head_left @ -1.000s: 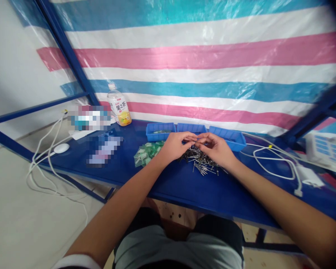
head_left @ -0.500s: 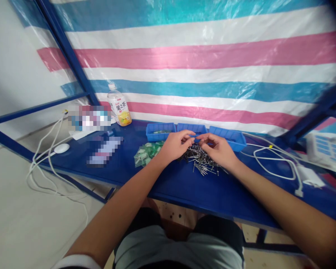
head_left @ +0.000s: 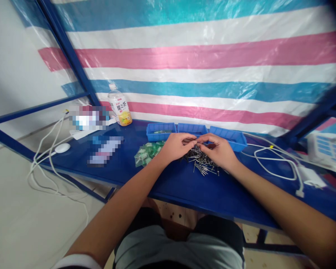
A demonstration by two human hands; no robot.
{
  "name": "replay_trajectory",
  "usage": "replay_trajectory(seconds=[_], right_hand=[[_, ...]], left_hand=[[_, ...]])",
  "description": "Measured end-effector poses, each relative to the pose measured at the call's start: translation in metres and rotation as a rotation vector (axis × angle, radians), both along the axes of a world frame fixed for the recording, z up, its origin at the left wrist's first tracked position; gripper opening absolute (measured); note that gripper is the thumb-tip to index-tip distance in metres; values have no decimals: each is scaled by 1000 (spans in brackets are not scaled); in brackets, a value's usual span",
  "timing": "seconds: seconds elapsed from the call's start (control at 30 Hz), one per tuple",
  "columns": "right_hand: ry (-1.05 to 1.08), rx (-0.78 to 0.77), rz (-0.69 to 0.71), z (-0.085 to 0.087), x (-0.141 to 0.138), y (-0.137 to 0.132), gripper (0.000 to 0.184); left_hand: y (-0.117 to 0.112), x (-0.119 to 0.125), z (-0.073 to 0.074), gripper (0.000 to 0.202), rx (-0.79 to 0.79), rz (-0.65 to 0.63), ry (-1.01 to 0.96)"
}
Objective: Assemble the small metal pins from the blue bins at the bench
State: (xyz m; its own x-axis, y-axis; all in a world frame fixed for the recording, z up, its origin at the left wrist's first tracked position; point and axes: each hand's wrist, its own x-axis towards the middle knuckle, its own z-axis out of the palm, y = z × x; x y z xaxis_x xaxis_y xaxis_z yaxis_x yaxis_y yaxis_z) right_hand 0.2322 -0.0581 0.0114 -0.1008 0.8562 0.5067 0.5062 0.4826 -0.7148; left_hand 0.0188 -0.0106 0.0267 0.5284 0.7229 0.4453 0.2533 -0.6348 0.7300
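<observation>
My left hand (head_left: 176, 145) and my right hand (head_left: 217, 150) meet fingertip to fingertip above a heap of small metal pins (head_left: 203, 162) on the blue table (head_left: 184, 183). Both hands have their fingers pinched together on something too small to make out. A pile of small green pieces (head_left: 146, 153) lies just left of my left hand. Three blue trays stand in a row behind the hands: the left tray (head_left: 160, 130), the middle tray (head_left: 192, 128) and the right tray (head_left: 229, 137).
A drink bottle (head_left: 119, 109) stands at the back left of the table. White cables (head_left: 274, 164) and a white plug (head_left: 310, 177) lie at the right. A white round device (head_left: 62, 148) with cords sits at the left edge. A striped plastic sheet hangs behind.
The fingertips of both hands have shifted slightly against each other over the pins. The view has barely moved.
</observation>
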Motion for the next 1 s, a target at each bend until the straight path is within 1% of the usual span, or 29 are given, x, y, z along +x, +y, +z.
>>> replay_trajectory(seconds=[0.13,0.27,0.43,0.53,0.67,0.8,0.9,1.0], right_hand=[[156,-119,37,-3,-2,0,27],[238,-149,51,-4,-4,0,32],[224,-139,58,-5,-4,1,36],[207,-139,77,-5,-3,1,32],[217,-151,95,-5,-3,1,28],[210,-136,106,-6,-3,1,29],[212,-164,134,-4,-5,-1,29],[220,-178,126,-1,-7,-3,29]], left_hand=[[4,0,-2,15,-31,18,-37],[4,1,-4,7,-46,55,-67],[2,2,-5,12,-99,39,-102],[2,2,-5,14,-113,7,-103],[3,1,-5,13,-82,-2,-85],[4,0,-5,16,-29,32,-81],[5,1,-5,18,-8,37,-88],[5,1,-5,17,6,22,-93]])
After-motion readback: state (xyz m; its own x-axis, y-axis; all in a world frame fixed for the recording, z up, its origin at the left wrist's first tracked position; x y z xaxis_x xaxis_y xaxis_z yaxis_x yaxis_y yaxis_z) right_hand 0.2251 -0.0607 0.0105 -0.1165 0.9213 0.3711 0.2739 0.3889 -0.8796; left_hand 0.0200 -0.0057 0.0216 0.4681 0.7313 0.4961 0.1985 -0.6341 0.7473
